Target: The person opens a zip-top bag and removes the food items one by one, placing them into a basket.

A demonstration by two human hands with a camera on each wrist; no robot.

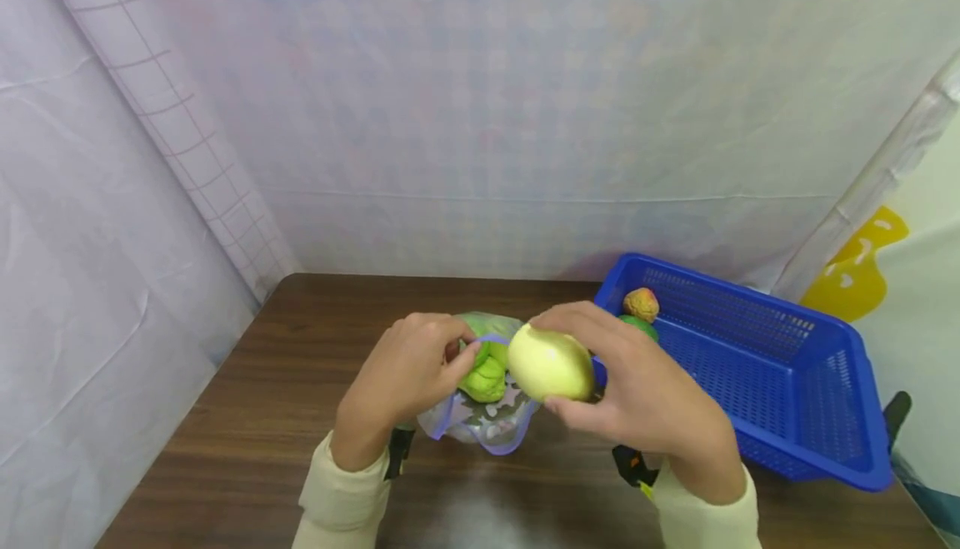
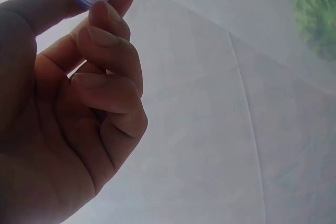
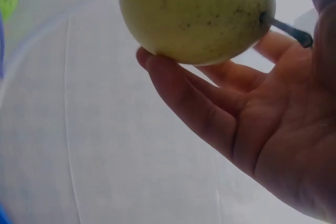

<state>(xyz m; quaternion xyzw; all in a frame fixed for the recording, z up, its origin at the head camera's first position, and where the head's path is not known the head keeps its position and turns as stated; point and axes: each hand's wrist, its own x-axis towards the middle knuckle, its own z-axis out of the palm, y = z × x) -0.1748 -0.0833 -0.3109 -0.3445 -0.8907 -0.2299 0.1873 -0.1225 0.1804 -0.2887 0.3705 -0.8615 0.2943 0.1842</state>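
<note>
My right hand (image 1: 637,382) holds a pale yellow pear (image 1: 551,363) between thumb and fingers, over the right side of a clear plastic bag. Its dark stem points back towards the palm in the right wrist view. With thumb and fingertips, my left hand (image 1: 408,370) pinches the purple rim of the clear bag (image 1: 501,447). Inside the bag's mouth lies a wrinkled light-green fruit or vegetable (image 1: 483,380), partly hidden by the left fingers. The left wrist view shows the rim at the fingertips, with the other fingers curled in.
A blue perforated basket (image 1: 765,391) stands on the right of the dark wooden table (image 1: 255,399). At its left end are a rough yellow-red fruit (image 1: 641,304) and a green rounded thing (image 1: 640,326). White cloth (image 1: 480,116) hangs behind the table.
</note>
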